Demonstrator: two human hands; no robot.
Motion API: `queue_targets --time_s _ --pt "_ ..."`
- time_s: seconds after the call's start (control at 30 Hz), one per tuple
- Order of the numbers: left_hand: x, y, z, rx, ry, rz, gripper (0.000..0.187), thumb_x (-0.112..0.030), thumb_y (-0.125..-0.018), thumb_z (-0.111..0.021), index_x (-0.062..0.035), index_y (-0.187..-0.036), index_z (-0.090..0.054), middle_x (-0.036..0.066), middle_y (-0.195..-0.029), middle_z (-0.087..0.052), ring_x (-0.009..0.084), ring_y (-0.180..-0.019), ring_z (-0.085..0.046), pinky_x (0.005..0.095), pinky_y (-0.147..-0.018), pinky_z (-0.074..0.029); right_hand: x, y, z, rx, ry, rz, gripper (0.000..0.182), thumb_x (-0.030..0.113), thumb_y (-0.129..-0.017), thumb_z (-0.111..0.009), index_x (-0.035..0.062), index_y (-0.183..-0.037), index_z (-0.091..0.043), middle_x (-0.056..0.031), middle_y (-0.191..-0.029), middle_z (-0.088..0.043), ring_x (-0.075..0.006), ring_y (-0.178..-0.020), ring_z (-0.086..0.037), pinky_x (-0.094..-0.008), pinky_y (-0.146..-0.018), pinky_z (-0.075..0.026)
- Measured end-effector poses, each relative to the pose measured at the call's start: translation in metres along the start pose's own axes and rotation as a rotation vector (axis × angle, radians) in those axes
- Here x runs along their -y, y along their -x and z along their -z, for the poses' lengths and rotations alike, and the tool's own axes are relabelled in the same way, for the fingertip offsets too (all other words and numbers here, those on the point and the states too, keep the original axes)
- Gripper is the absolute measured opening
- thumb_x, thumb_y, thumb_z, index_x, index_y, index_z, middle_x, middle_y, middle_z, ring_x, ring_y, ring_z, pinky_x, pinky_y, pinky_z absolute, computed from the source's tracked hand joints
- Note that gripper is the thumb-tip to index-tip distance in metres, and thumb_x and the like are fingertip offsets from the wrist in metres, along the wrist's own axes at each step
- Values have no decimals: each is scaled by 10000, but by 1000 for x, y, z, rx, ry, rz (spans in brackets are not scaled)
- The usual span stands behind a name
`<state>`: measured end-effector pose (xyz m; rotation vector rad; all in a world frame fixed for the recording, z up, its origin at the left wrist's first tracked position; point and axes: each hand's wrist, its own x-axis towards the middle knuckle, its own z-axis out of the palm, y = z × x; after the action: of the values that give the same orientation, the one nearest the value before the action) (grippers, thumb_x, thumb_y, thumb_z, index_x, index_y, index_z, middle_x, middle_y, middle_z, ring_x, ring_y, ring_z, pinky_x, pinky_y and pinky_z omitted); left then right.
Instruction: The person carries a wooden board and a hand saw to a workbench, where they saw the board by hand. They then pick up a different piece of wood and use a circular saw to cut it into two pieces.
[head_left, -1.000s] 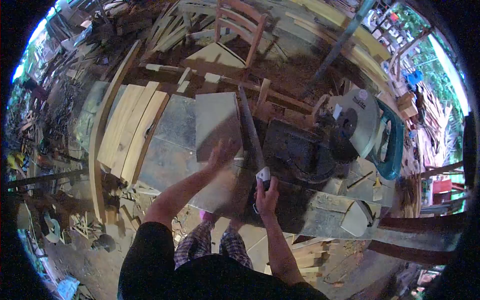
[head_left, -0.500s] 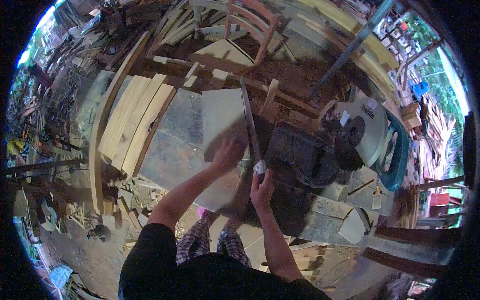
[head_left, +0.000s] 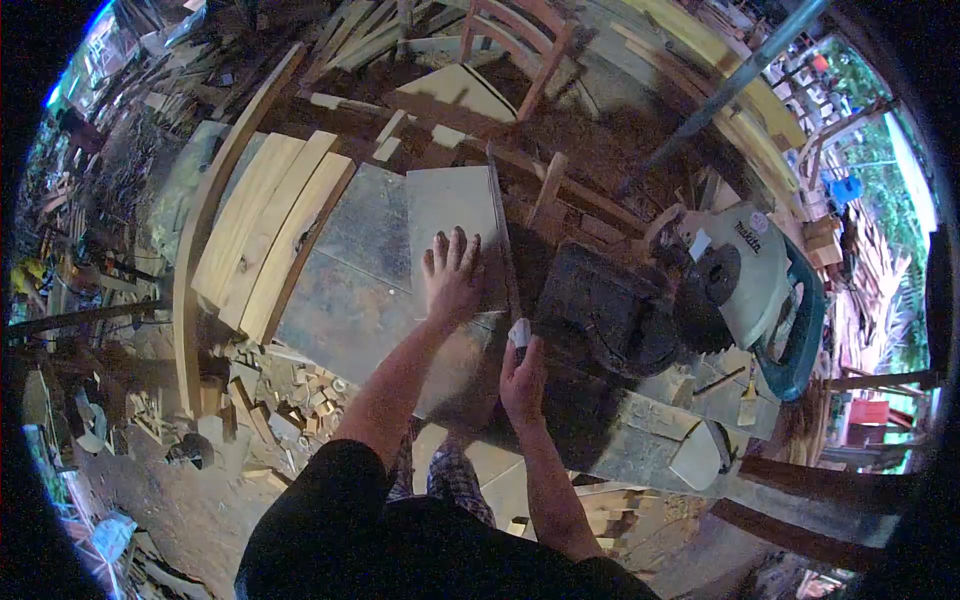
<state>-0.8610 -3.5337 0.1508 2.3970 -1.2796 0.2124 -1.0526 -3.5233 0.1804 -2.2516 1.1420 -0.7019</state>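
My left hand [head_left: 455, 272] lies flat on a pale rectangular board [head_left: 432, 205], its fingers spread and pointing away from me. In my right hand [head_left: 525, 385] is the handle of a long, narrow-bladed handsaw [head_left: 512, 270]. The grip has a white section just above my fingers. Its blade points away from me, along the board's right edge, seen nearly edge-on. Its teeth cannot be made out. The board rests on the worn metal-topped workbench [head_left: 350, 285].
Light planks [head_left: 270, 235] lie at the left of the bench. A Makita cut-off saw [head_left: 735, 275] stands to the right, beside a brush [head_left: 748, 405]. Beyond the bench is a wooden chair [head_left: 515, 50]. Wood offcuts [head_left: 310, 405] litter the floor.
My left hand has moved forward onto the board and spread its fingers flat. The saw now sits closer along the board's right edge, still in my right hand.
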Motion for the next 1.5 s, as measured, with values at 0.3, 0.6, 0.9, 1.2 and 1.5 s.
queue_targets --time_s 0.3,0.6,0.9,1.2,1.5 --pt "4 -1 -2 24 -1 4 489 -318 -884 -459 -168 -1344 -391 152 -1421 -301 405 -1298 -261 571 -1012 -209 0 -28 -6 28 22 -83 440 239 -919 -494 -107 -1180 -418 -338 -1047 -542 -462 -929 -559 -471 -751 -466" --pt "2 -1 3 51 -5 49 518 -336 -882 -455 -182 -1366 -351 141 -1434 -286 397 -1310 -249 573 -1023 -194 -1 -28 -11 -33 44 -106 441 249 -922 -488 -98 -1184 -413 -325 -1030 -540 -461 -966 -543 -462 -787 -456" --pt "3 -1 -3 22 2 36 523 -334 -867 -478 -184 -1356 -367 147 -1426 -301 413 -1292 -273 584 -1012 -205 7 -39 -2 66 42 -128 473 260 -925 -479 -95 -1222 -383 -327 -1071 -540 -461 -996 -537 -467 -815 -451" --pt "1 0 0 18 -25 29 502 -338 -877 -454 -194 -1352 -380 152 -1412 -326 401 -1293 -277 579 -1017 -191 5 -54 -7 145 48 -132 456 279 -929 -461 -85 -1199 -410 -319 -1020 -564 -457 -930 -563 -481 -766 -464" --pt "-8 -8 1 68 -15 133 500 -367 -887 -439 -228 -1362 -364 139 -1431 -304 385 -1319 -238 605 -1015 -168 13 -60 -4 168 63 -170 393 262 -931 -458 -65 -1150 -434 -315 -938 -580 -460 -868 -573 -500 -688 -455"
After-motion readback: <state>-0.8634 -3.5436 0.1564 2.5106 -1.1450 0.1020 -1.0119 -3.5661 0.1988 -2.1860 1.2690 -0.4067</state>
